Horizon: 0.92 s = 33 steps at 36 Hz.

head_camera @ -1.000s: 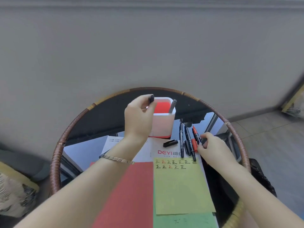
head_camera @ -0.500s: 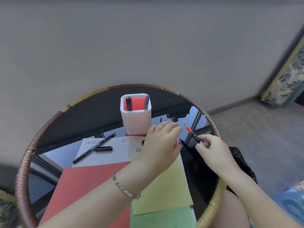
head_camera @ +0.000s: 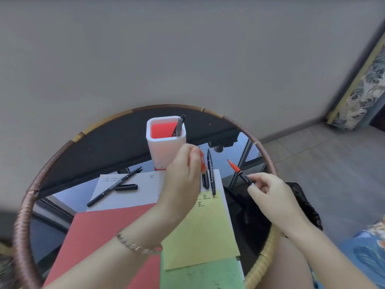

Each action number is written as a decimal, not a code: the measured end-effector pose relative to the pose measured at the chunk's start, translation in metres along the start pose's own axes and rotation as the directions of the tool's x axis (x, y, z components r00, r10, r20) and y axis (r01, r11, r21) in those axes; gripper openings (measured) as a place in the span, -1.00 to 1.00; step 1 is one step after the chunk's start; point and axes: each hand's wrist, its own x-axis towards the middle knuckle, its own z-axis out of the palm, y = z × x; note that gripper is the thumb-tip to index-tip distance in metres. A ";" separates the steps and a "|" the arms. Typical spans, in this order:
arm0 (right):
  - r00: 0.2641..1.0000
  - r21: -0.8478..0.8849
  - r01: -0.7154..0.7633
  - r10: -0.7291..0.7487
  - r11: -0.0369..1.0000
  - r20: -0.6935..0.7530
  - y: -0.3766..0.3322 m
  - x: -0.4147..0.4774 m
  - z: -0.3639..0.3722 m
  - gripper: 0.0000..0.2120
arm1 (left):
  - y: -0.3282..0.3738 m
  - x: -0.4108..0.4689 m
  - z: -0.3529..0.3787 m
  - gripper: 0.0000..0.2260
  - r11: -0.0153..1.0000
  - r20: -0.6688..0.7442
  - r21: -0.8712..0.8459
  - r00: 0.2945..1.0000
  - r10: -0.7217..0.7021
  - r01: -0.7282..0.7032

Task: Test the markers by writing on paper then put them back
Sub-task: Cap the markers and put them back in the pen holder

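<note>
While right hand [head_camera: 268, 195] pinches marker [head_camera: 239, 172] near table rim [head_camera: 264, 155], left hand [head_camera: 183, 178] grips cap [head_camera: 202, 162]

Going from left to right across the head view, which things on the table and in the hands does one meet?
Lone black marker → white holder → black markers lying side by side → red marker → right hand. Left hand with red cap overlaps the holder: omitted.

At twelve o'clock on the surface [head_camera: 100, 147], a holder [head_camera: 164, 152] with two markers [head_camera: 179, 127] inside. At nine, a marker [head_camera: 113, 187] beside its cap [head_camera: 127, 187] on a sheet [head_camera: 143, 191]. At six, stacked papers [head_camera: 200, 230], more markers [head_camera: 211, 175] at their one-o'clock corner.
</note>
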 end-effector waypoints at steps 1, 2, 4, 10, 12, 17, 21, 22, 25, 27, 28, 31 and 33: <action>1.000 0.007 0.002 -0.002 1.000 0.008 -0.003 -0.002 0.002 -0.77 | -0.001 -0.003 -0.006 -0.72 0.998 -0.041 -0.048 0.999 -0.036 0.034; 1.000 0.009 0.007 -0.008 1.000 0.015 -0.005 -0.003 0.004 -0.77 | -0.002 -0.006 -0.013 -0.73 0.994 -0.072 -0.083 0.994 -0.080 0.073; 0.999 0.005 0.028 -0.028 1.000 0.030 -0.012 -0.006 0.008 -0.78 | -0.004 -0.011 -0.024 -0.79 0.970 -0.096 -0.161 0.975 -0.199 0.182; 0.990 0.076 0.109 -0.115 0.991 0.081 -0.039 -0.018 0.019 -0.82 | -0.013 -0.025 -0.057 -0.83 0.729 0.035 -0.462 0.832 -0.554 0.505; 0.981 0.124 0.152 -0.165 0.981 0.103 -0.048 -0.023 0.022 -0.84 | -0.015 -0.030 -0.065 -0.82 0.665 0.070 -0.533 0.811 -0.581 0.522; 0.944 0.164 0.262 -0.287 0.951 0.161 -0.063 -0.032 0.031 -0.82 | -0.019 -0.040 -0.079 -0.84 0.554 0.106 -0.644 0.779 -0.617 0.527; 0.910 0.124 0.352 -0.370 0.928 0.187 -0.069 -0.038 0.035 -0.81 | -0.019 -0.042 -0.084 -0.85 0.493 0.121 -0.700 0.767 -0.631 0.517; 0.905 0.116 0.365 -0.381 0.924 0.187 -0.070 -0.038 0.036 -0.81 | -0.019 -0.042 -0.084 -0.85 0.487 0.123 -0.706 0.766 -0.630 0.514; 0.899 0.100 0.386 -0.398 0.917 0.181 -0.073 -0.040 0.038 -0.88 | -0.018 -0.044 -0.085 -0.87 0.465 0.132 -0.727 0.767 -0.629 0.506; 0.897 0.096 0.389 -0.401 0.916 0.185 -0.074 -0.041 0.038 -0.88 | -0.017 -0.045 -0.085 -0.89 0.460 0.130 -0.731 0.765 -0.631 0.504; 0.894 0.097 0.394 -0.406 0.914 0.189 -0.075 -0.041 0.038 -0.87 | -0.017 -0.045 -0.085 -0.89 0.459 0.128 -0.732 0.764 -0.633 0.503; 0.884 0.078 0.415 -0.422 0.907 0.200 -0.076 -0.043 0.037 -0.78 | -0.016 -0.047 -0.085 -0.89 0.462 0.133 -0.730 0.768 -0.627 0.503; 0.877 0.066 0.430 -0.434 0.900 0.205 -0.077 -0.043 0.037 -0.78 | -0.014 -0.049 -0.085 -0.90 0.472 0.135 -0.724 0.775 -0.618 0.503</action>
